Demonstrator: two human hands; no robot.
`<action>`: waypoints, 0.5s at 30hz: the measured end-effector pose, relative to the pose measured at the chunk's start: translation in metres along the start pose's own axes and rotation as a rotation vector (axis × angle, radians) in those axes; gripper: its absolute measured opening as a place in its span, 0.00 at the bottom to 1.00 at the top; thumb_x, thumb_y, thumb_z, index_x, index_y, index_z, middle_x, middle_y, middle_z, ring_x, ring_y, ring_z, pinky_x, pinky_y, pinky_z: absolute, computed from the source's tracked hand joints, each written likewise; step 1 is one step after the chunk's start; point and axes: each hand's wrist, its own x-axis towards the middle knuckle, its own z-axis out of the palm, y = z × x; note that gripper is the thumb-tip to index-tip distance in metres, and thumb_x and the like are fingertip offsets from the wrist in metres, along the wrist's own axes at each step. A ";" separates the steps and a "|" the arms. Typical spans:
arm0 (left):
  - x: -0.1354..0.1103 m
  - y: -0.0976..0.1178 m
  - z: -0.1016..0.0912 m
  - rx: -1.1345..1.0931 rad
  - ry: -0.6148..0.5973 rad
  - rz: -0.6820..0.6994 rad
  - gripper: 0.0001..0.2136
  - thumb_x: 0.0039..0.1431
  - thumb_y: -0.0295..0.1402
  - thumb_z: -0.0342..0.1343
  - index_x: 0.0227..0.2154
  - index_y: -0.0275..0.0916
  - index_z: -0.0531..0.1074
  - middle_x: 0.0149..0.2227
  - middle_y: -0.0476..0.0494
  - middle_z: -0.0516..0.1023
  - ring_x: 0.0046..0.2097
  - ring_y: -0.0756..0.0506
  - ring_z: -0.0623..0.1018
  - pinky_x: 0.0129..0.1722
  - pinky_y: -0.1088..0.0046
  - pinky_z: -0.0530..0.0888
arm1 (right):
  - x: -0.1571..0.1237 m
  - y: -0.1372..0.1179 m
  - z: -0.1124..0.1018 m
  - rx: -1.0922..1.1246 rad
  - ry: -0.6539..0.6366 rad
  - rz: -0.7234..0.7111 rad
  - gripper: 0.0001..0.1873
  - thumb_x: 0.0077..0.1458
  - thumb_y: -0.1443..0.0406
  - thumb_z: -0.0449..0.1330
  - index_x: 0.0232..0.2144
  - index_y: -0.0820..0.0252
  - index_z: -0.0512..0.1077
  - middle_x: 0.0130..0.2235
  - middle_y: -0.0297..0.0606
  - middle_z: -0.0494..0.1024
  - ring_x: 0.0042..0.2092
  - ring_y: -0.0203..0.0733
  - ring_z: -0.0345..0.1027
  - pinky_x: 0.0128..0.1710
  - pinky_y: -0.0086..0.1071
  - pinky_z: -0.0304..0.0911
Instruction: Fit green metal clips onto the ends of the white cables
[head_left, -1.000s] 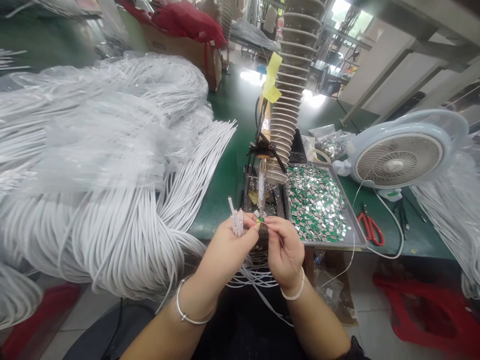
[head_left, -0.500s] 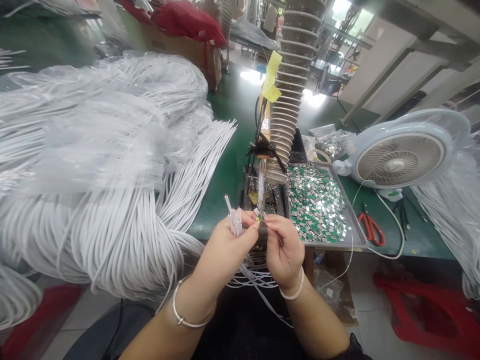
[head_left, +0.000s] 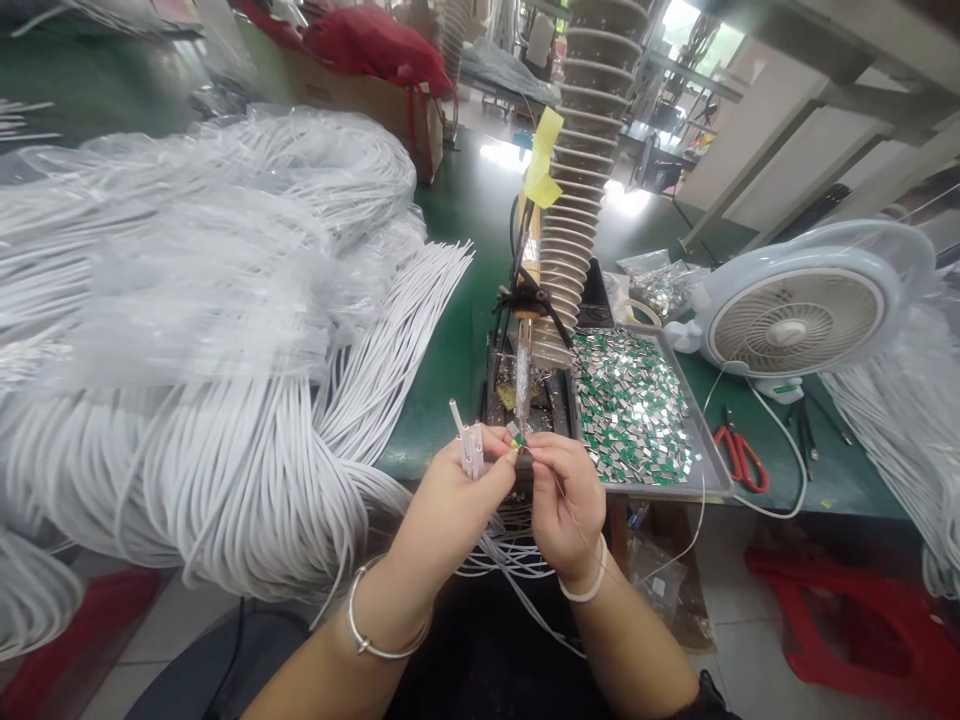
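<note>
My left hand (head_left: 454,495) is closed around several white cables (head_left: 470,450), whose stripped ends stick up past the fingers. At its fingertips is a small connector with a green board (head_left: 518,440), right under the tip of a soldering iron (head_left: 524,375) fixed upright in a stand. My right hand (head_left: 568,500) pinches a thin solder wire (head_left: 564,503), its end at the green board. The wire trails back over the wrist. Fingers partly hide the joint between cable and board.
A metal tray (head_left: 716,465) of loose connectors stands right of the iron, with red-handled pliers (head_left: 741,455) and a fan (head_left: 795,310) beyond. A ribbed duct (head_left: 581,190) hangs behind the iron. Large bundles of white cable (head_left: 187,460) cover the left side.
The green board shows more clearly between my fingertips under the iron. My right hand has shifted very slightly left; the left hand has hardly moved.
</note>
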 end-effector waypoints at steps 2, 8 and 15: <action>-0.001 -0.003 0.000 -0.005 -0.012 -0.009 0.06 0.53 0.30 0.53 0.22 0.39 0.64 0.35 0.47 0.71 0.40 0.46 0.72 0.43 0.70 0.66 | -0.003 0.000 -0.001 0.009 -0.011 0.006 0.13 0.57 0.74 0.50 0.42 0.58 0.67 0.39 0.41 0.74 0.43 0.41 0.70 0.42 0.41 0.69; -0.012 -0.009 -0.001 0.047 -0.119 0.003 0.07 0.56 0.32 0.52 0.23 0.39 0.66 0.31 0.46 0.72 0.37 0.46 0.72 0.42 0.69 0.66 | -0.015 0.000 -0.002 0.144 0.133 0.213 0.08 0.61 0.69 0.44 0.36 0.57 0.63 0.32 0.36 0.68 0.35 0.38 0.68 0.35 0.37 0.67; -0.024 -0.017 -0.009 0.215 -0.193 -0.024 0.10 0.61 0.36 0.46 0.31 0.39 0.70 0.35 0.44 0.75 0.37 0.46 0.73 0.40 0.70 0.67 | -0.020 -0.005 -0.026 0.181 0.085 0.434 0.11 0.62 0.66 0.46 0.38 0.58 0.68 0.32 0.36 0.70 0.31 0.35 0.65 0.31 0.32 0.65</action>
